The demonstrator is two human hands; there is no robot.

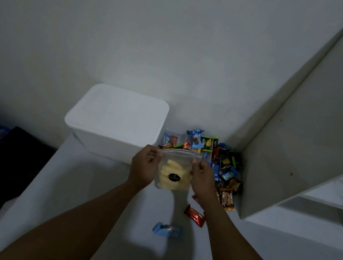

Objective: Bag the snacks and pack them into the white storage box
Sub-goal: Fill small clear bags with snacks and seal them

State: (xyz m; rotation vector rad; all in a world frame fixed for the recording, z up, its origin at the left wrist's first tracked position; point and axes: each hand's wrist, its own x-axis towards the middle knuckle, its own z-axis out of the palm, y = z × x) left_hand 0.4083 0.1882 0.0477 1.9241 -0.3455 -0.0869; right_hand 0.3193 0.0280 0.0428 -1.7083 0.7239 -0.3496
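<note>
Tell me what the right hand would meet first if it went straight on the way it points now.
The right hand pinches the clear bag, so that comes first. Past it, probably the snack pile beside the white box; depth is unclear.

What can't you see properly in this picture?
Head view only:
Inside the white storage box: its lid covers it.
The zip bag seal: left hand and right hand pinch its top corners, so sealed or not is unclear.
The black label: too small to read.
The snack pile: dim, overlapping, uncountable.
</note>
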